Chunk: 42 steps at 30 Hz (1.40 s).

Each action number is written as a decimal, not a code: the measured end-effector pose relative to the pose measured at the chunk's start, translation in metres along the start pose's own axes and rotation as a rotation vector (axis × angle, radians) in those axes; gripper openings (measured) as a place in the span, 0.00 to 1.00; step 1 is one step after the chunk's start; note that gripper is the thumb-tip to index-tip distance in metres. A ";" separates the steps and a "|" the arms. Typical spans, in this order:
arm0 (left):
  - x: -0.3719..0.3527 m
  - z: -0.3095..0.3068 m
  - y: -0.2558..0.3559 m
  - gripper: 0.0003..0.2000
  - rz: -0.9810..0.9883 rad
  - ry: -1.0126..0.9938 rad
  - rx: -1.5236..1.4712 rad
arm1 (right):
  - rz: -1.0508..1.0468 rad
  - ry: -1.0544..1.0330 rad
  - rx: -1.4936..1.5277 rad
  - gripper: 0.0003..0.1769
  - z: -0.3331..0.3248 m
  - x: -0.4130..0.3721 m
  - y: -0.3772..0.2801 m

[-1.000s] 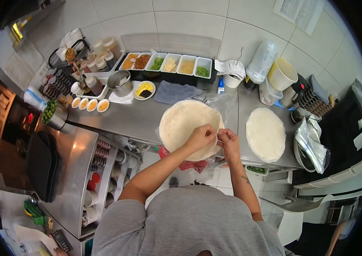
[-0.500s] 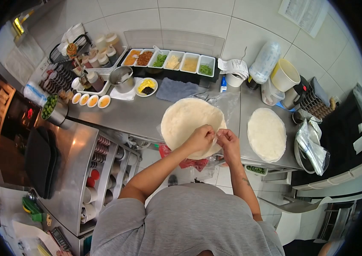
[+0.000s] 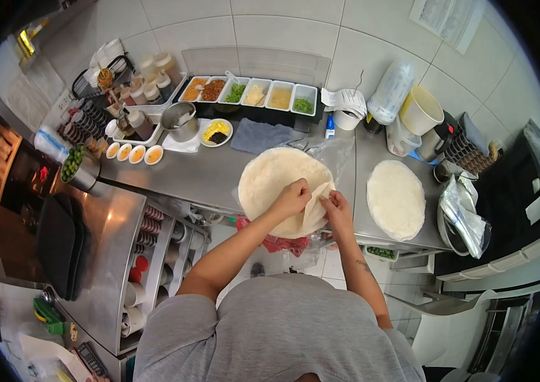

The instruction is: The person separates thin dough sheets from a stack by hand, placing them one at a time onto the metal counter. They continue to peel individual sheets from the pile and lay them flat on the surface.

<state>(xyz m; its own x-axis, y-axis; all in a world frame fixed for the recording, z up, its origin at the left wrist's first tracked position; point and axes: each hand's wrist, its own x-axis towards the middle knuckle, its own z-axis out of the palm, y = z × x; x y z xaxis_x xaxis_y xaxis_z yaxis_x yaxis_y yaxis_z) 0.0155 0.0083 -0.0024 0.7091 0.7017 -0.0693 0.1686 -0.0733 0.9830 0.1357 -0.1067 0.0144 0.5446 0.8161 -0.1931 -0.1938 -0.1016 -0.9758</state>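
Observation:
A stack of round flat dough sheets (image 3: pixel 267 172) lies at the counter's front edge, partly over clear plastic. My left hand (image 3: pixel 291 198) is closed over the stack's middle, pinching a lifted flap of the top sheet. At the stack's right edge, my right hand (image 3: pixel 336 209) has its fingers closed on the edge of the dough. The flap stands up in a fold between my two hands. Farther right on the counter rests a second pale dough round (image 3: pixel 395 200).
Behind are a blue-grey cloth (image 3: pixel 260 135), a plate of yellow and black food (image 3: pixel 216 132), a metal pot (image 3: pixel 179 121) and a row of topping trays (image 3: pixel 256 93). A yellowish bucket (image 3: pixel 422 111) and a plastic-covered bowl (image 3: pixel 463 213) stand right.
The top sheet's right side has been lifted and folded inward. My left hand has moved slightly left and up, away from my right hand.

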 end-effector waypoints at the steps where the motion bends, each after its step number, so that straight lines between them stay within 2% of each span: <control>1: -0.001 0.003 0.006 0.07 0.008 0.012 0.012 | -0.030 0.009 -0.061 0.10 0.001 0.006 0.005; 3: 0.000 0.009 0.018 0.06 0.029 0.045 0.037 | -0.101 0.019 -0.111 0.10 0.004 0.013 0.009; 6: 0.002 0.009 0.027 0.09 0.069 0.043 0.166 | -0.176 0.025 -0.141 0.08 0.006 0.013 0.014; 9: 0.021 0.004 -0.003 0.06 0.361 0.204 0.345 | -0.136 0.069 -0.238 0.07 -0.004 0.007 0.016; 12: 0.021 -0.036 0.008 0.04 0.210 0.312 0.334 | -0.017 0.122 -0.209 0.08 -0.014 0.003 0.022; 14: 0.012 -0.044 0.016 0.05 0.214 0.257 0.386 | 0.053 0.126 -0.225 0.10 -0.014 0.002 0.025; 17: 0.005 -0.035 0.010 0.06 0.276 0.216 0.421 | -0.328 0.086 -0.420 0.17 -0.012 0.018 0.032; 20: 0.005 -0.023 0.012 0.09 0.237 0.163 0.431 | -0.297 0.031 -0.414 0.23 0.004 0.033 0.006; 23: 0.008 -0.018 0.012 0.09 0.159 0.189 0.529 | -0.307 0.043 -0.541 0.22 0.005 0.064 0.007; 26: 0.015 -0.010 0.019 0.09 0.247 0.269 0.622 | -0.391 0.071 -0.624 0.20 0.014 0.054 -0.008; 29: 0.027 -0.002 0.030 0.09 0.216 0.193 0.717 | -0.546 0.171 -0.663 0.14 0.016 0.051 0.001; 32: 0.036 -0.024 0.028 0.10 0.151 0.254 0.782 | -0.330 0.200 -0.593 0.10 -0.003 0.054 0.011; 35: 0.024 -0.061 0.017 0.09 0.099 0.208 0.567 | -0.398 0.200 -0.600 0.07 -0.004 0.044 0.017; 39: 0.014 -0.043 0.005 0.10 0.098 0.195 0.530 | -0.365 0.105 -0.690 0.14 0.001 0.050 0.003; 40: 0.015 -0.039 0.008 0.11 0.025 0.159 0.584 | -0.390 0.072 -0.691 0.16 0.003 0.054 0.000; 42: 0.015 -0.027 0.016 0.14 0.062 0.206 0.675 | -0.445 0.002 -0.695 0.18 0.007 0.063 -0.005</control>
<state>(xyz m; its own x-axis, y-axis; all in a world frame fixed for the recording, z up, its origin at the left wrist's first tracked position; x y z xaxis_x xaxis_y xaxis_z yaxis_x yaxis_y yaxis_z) 0.0101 0.0370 0.0172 0.5984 0.7969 0.0828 0.5668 -0.4941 0.6592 0.1657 -0.0508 0.0073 0.4531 0.8621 0.2268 0.5889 -0.0984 -0.8022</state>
